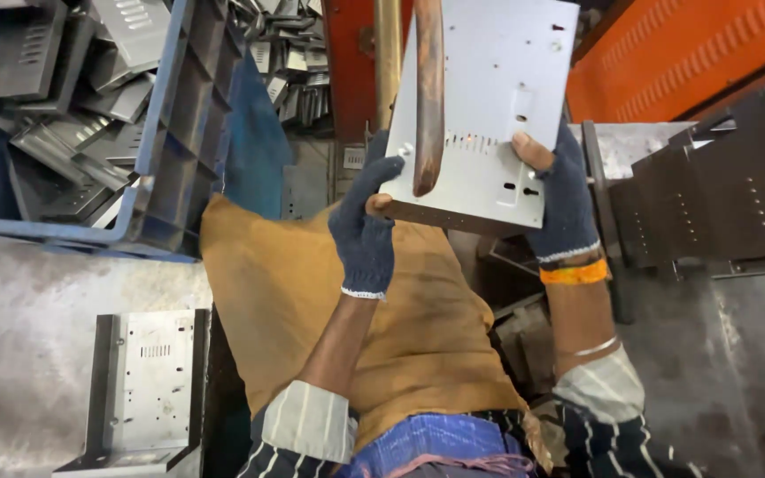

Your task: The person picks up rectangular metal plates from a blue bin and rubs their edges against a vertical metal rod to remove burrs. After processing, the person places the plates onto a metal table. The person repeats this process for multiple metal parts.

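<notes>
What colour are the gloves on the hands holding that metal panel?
Dark blue knit gloves, with pale cuff edges, seen from the head view.

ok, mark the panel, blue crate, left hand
panel (489,97), head view, flat grey face near the top
blue crate (174,115), head view, right side wall
left hand (367,226), head view, back of the glove

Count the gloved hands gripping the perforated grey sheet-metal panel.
2: the left hand in a dark knitted glove grips the grey sheet-metal panel's lower-left corner; the right hand its lower-right edge.

My left hand (367,221) is up in front of me, fingers curled tight in a blue glove. My right hand (561,199) grips too, thumb on top.
</notes>
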